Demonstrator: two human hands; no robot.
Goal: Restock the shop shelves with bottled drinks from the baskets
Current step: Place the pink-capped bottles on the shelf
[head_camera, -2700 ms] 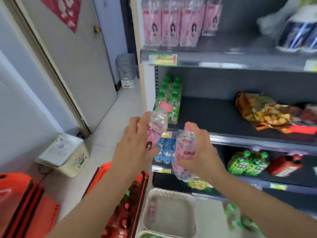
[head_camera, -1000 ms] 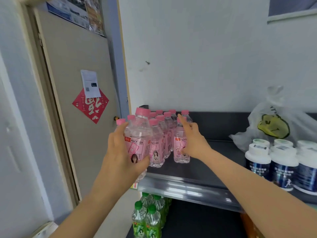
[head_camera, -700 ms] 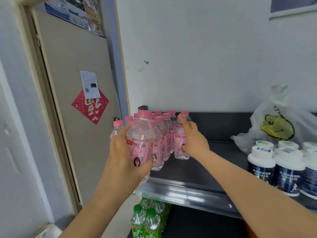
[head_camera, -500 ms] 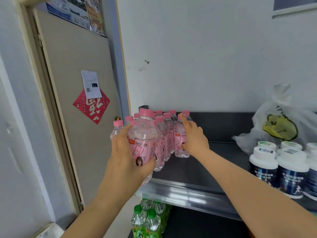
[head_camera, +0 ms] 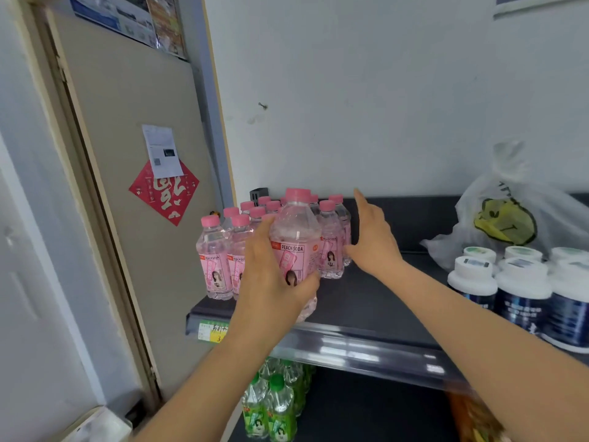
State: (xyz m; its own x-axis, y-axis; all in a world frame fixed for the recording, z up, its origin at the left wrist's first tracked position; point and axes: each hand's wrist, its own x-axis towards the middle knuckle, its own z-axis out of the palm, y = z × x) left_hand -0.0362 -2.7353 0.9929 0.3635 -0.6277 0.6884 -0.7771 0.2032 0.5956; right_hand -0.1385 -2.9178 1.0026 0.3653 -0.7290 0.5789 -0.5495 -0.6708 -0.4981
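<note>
My left hand (head_camera: 271, 288) grips a pink-capped peach soda bottle (head_camera: 297, 237) upright, just above the front of the dark top shelf (head_camera: 366, 301). Behind it, several identical pink bottles (head_camera: 220, 260) stand in rows at the shelf's left end. My right hand (head_camera: 371, 237) is beside the rightmost row with fingers straight and holds nothing; a bottle (head_camera: 331, 250) stands just left of it, apart from the palm.
White-lidded dark jars (head_camera: 522, 288) and a white plastic bag (head_camera: 506, 218) fill the shelf's right side. Green-capped bottles (head_camera: 271, 406) stand on the shelf below. A door (head_camera: 134, 186) with a red paper sign is at the left.
My right hand has let go of the bottle it set at the right of the rows and opened away from it. The left hand's bottle has moved right, toward the shelf front.
</note>
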